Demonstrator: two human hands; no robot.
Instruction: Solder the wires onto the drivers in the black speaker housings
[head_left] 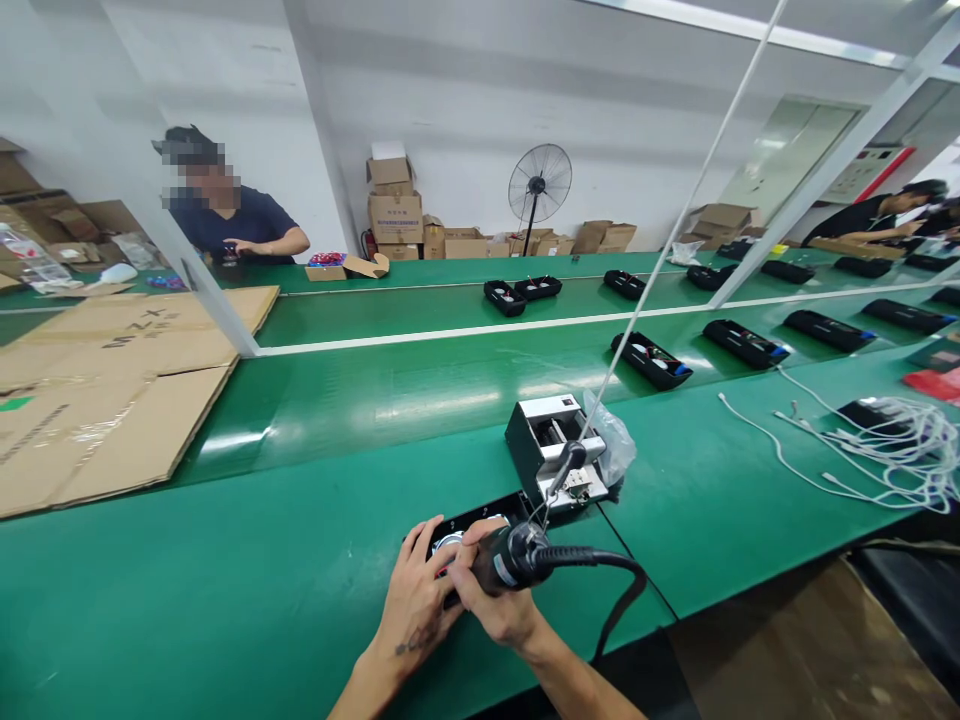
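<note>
Both forearms reaching forward, left hand [417,590] pressed flat, fingers spread, right hand [491,595] curled in closed grip

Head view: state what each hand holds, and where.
Right hand grips black corded power screwdriver round its barrel; left hand steadies black plastic housing.

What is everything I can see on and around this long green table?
Black housing: one, black, near table edge under both hands.
Electric screwdriver: one, black, on a coiled cord, in the right hand.
Small box: one, grey and white, just behind the housing.
Plastic bag: one, clear, beside the box.
Black trays: a dozen or so, black, spread along the belt.
White cables: a tangle, white, at right.
Cardboard sheets: several, brown, at left.
Cartons: a stack, brown, by the wall.
Fan: one, black, by the wall.
Co-workers: two, dark shirts, far side.
Left hand: fingers on the housing.
Right hand: gripping the screwdriver.
</note>
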